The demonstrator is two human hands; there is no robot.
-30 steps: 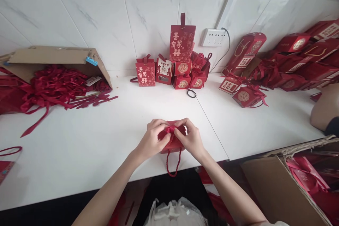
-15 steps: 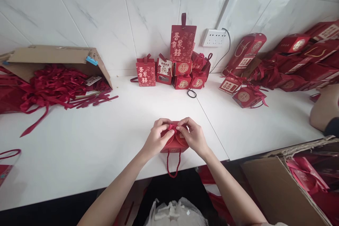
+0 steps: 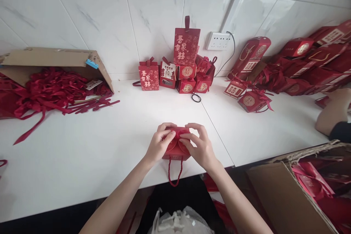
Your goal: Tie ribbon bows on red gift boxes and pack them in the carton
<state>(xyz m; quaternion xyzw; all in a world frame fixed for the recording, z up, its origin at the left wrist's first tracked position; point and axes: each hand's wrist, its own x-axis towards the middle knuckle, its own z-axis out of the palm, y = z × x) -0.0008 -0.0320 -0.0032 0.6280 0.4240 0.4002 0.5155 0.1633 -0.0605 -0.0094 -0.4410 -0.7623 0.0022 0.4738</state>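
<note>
A red gift box [image 3: 177, 153] sits near the table's front edge, its twisted cord handle [image 3: 175, 183] hanging over toward me. On its top, between rounded flaps, is a small red ribbon [image 3: 177, 135], partly covered by fingers. My left hand [image 3: 160, 142] is closed at the box's left side, thumb and fingertips pinching the ribbon's left part. My right hand [image 3: 199, 143] is on the other side, with thumb and middle finger closed at the ribbon and the index finger lifted apart. How much ribbon lies between the right fingertips is hard to see.
A cardboard box [image 3: 57, 56] spilling red ribbons lies at left. Red gift boxes [image 3: 186, 71] stand by the wall under a power strip [image 3: 218, 41]; more boxes [image 3: 309, 65] pile up at right. Another person's arm [image 3: 330, 115] rests there, above an open carton [image 3: 287, 190].
My right fingers have shifted on the ribbon, the index finger now spread away from the others. The left hand keeps its pinch. The whole view has turned slightly right.
</note>
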